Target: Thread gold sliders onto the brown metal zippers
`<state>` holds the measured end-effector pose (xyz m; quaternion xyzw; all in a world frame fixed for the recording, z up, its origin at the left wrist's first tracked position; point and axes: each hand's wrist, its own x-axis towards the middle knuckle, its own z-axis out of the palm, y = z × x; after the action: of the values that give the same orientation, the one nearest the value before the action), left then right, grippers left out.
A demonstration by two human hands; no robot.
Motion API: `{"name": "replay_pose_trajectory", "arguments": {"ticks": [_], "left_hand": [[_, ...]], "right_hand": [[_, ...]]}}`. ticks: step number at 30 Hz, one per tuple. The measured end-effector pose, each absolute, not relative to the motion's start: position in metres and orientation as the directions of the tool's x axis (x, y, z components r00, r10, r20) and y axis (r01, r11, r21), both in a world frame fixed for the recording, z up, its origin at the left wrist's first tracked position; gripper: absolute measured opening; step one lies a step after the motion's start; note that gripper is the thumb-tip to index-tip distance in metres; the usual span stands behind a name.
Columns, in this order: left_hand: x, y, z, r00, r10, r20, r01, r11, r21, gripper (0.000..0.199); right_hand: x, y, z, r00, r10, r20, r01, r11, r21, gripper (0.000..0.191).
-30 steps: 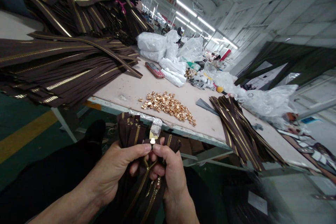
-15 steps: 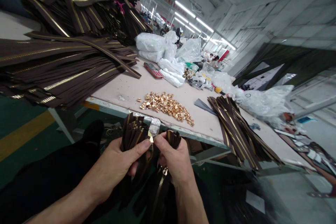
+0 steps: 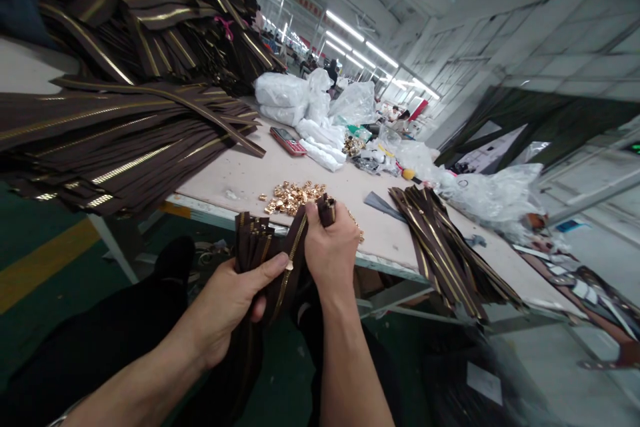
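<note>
Pulled up and away from the left hand since the earlier frame, the right hand [image 3: 327,247] now stands higher, its fingers [image 3: 320,230] curled shut around the top end of 1 dark brown zipper [image 3: 296,250] with brass teeth. That zipper's long axis slants from the right fist down and to the left, reaching the left hand [image 3: 225,300], whose thumb lies just beside what looks like a small gold-coloured slider [image 3: 289,265]. The right hand is nearer the zipper's upper end, the left nearer its lower stretch. The left hand's other fingers are closed around a bundle of matching zippers [image 3: 253,247], with the tails hanging down past the person's black-trousered knee [image 3: 175,260]. Just beyond the hands, the pale tabletop [image 3: 225,177] carries a heap of gold-coloured zipper hardware [image 3: 295,199], partly hidden behind the right fist. A stack of brown zippers [image 3: 440,247] lies to the right, and a far larger pile of zippers [image 3: 115,140] sits to the left. Farther along are a red mobile phone [image 3: 287,141] and white plastic-wrapped bundles [image 3: 280,90], while 1 distant worker [image 3: 331,71] stands down the long, brightly lit factory aisle [image 3: 350,40].
</note>
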<state>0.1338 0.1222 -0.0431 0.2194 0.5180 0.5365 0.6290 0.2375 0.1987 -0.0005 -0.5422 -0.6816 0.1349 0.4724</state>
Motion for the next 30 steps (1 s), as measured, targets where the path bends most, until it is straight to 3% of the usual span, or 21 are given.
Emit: {"name": "replay_pose_trajectory", "arguments": {"ticks": [5,8,12,15,18,20,22,24,26,30], "left_hand": [[0.132,0.122,-0.042,-0.058,0.891,-0.45,-0.471,0.373,0.799,0.046],[0.131,0.12,-0.048,-0.068,0.885,-0.46,-0.446,0.385,0.808,0.045],[0.138,0.111,-0.061,-0.022,0.917,-0.398,-0.343,0.367,0.865,0.043],[0.143,0.103,-0.07,0.042,0.925,-0.378,-0.35,0.368,0.861,0.04],[0.141,0.101,-0.074,0.079,0.921,-0.382,-0.385,0.381,0.84,0.041],[0.138,0.102,-0.075,0.073,0.913,-0.401,-0.395,0.396,0.829,0.044],[0.136,0.104,-0.075,0.063,0.911,-0.409,-0.389,0.399,0.83,0.05],[0.135,0.105,-0.075,0.06,0.912,-0.405,-0.374,0.397,0.838,0.053],[0.136,0.106,-0.075,0.051,0.914,-0.402,-0.362,0.392,0.846,0.052],[0.136,0.106,-0.076,0.041,0.918,-0.394,-0.329,0.385,0.862,0.05]], "right_hand": [[0.241,0.183,-0.001,-0.182,0.927,0.327,0.269,0.367,-0.89,0.018],[0.247,0.166,0.002,-0.313,0.921,0.232,0.185,0.299,-0.936,0.025],[0.26,0.152,0.003,-0.347,0.924,0.164,0.092,0.207,-0.974,0.023],[0.277,0.158,-0.006,-0.254,0.965,0.071,0.085,0.095,-0.992,0.033],[0.296,0.174,-0.014,0.023,0.994,0.106,0.142,0.101,-0.985,0.034],[0.304,0.185,-0.014,0.117,0.957,0.267,0.354,0.211,-0.911,0.029],[0.305,0.193,-0.01,0.074,0.919,0.387,0.671,0.241,-0.701,0.029],[0.301,0.198,-0.005,0.016,0.914,0.405,0.865,0.191,-0.464,0.025],[0.292,0.2,-0.001,0.006,0.918,0.396,0.925,0.145,-0.351,0.016],[0.277,0.199,0.002,0.012,0.93,0.368,0.957,0.095,-0.272,0.009]]}}
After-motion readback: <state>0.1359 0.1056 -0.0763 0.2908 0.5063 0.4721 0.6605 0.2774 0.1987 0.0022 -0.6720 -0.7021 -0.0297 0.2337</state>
